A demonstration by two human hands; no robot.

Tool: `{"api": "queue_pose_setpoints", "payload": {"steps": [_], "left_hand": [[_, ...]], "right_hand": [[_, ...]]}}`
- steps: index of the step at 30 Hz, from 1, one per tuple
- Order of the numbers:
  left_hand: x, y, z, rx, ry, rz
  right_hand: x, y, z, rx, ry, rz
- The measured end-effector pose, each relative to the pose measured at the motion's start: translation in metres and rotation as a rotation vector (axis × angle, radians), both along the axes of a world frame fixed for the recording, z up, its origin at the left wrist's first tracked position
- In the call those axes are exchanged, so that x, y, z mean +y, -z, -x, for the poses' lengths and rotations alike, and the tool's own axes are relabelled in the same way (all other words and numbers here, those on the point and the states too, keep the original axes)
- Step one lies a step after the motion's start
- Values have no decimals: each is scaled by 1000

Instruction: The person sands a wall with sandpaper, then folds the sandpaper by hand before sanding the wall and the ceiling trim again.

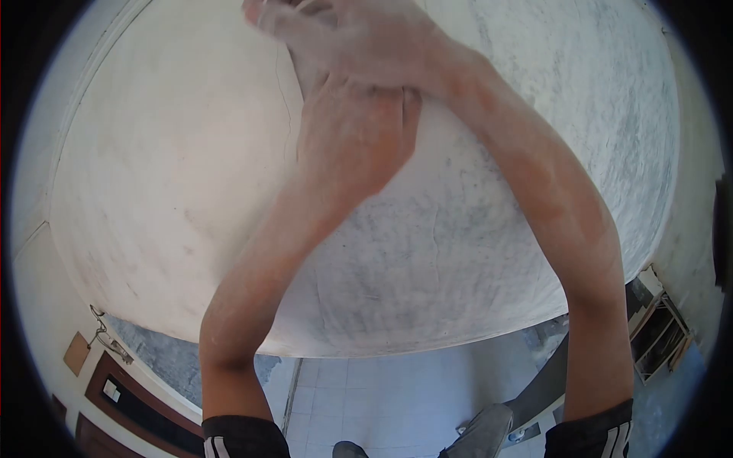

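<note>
Both my hands are raised against a broad plastered surface (pixel 191 175), which is cream on the left and patchy grey-white on the right. My left hand (pixel 357 130) is closed, knuckles toward me, and its fingertips are hidden. Above and across it lies my right hand (pixel 359 42), blurred and partly cut off by the top edge, its fingers curled. Whatever lies between or under the hands is hidden; only a narrow greyish edge shows beside the left hand. Pale dust coats both hands and forearms.
Below is a tiled floor (pixel 366 401) with my shoe (pixel 489 427). A dark wooden door frame (pixel 137 404) and a hanging wire (pixel 99 328) are at lower left. At lower right stands a rack-like frame (pixel 660 336). A thin crack (pixel 284 95) runs down the plaster.
</note>
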State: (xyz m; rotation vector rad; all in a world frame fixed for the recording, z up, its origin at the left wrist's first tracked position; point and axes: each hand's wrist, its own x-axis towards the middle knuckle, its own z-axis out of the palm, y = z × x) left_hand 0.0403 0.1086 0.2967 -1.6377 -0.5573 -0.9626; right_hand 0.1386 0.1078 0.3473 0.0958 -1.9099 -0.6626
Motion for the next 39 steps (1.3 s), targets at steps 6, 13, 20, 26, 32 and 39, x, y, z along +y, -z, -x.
{"api": "queue_pose_setpoints", "payload": {"steps": [6,13,20,26,32,39], "left_hand": [[7,66,11,-139,594,221],[4,0,16,18,149,252],[17,92,17,26,405,424],[7,9,-4,140,324,142],[31,51,-12,88,635,184],[9,6,-6,115,210,200]], "right_hand": [[4,50,-13,-164,-27,-300],[5,-23,-9,-281,4,-153],[10,57,-32,-382,90,-312],[9,14,-19,-136,178,-307],[2,56,-22,-5,162,-275],[2,-12,-24,-14,304,-358]]}}
